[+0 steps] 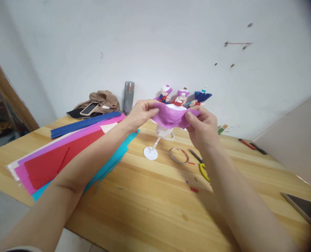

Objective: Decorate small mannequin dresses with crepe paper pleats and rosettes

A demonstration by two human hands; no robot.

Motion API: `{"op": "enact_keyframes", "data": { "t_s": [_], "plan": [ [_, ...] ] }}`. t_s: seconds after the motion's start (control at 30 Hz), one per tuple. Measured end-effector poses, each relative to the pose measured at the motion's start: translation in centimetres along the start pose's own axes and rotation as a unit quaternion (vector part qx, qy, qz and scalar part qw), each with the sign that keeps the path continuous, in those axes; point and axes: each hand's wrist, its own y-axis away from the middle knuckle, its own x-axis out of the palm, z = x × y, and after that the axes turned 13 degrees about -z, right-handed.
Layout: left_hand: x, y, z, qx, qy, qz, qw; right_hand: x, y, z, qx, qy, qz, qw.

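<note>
My left hand pinches one end of a piece of purple crepe paper, and my right hand pinches the other end. The paper is stretched between them across the upper part of a small white dress form, hiding much of it. The form leans over a thin stem on a round white base. Below my hands a roll of tape lies flat, and another white ring shows behind the form. Yellow-handled scissors lie beside my right forearm, partly covered by it.
Folded crepe paper sheets in red, pink, blue and turquoise lie to the left. Behind them are a brown cloth, a phone and a grey bottle. Three dressed small forms stand by the wall. Red scraps dot the table.
</note>
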Motion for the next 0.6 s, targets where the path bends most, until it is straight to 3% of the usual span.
{"op": "enact_keyframes", "data": {
  "t_s": [0.43, 0.6],
  "plan": [
    [1.2, 0.6, 1.0, 0.013, -0.013, 0.015, 1.000, 0.1, 0.2, -0.4, 0.023, -0.008, 0.014, 1.000],
    [1.7, 1.1, 2.4, 0.017, 0.011, -0.021, 1.000, -0.1, 0.0, -1.1, 0.026, -0.009, 0.007, 1.000]
  ]
}}
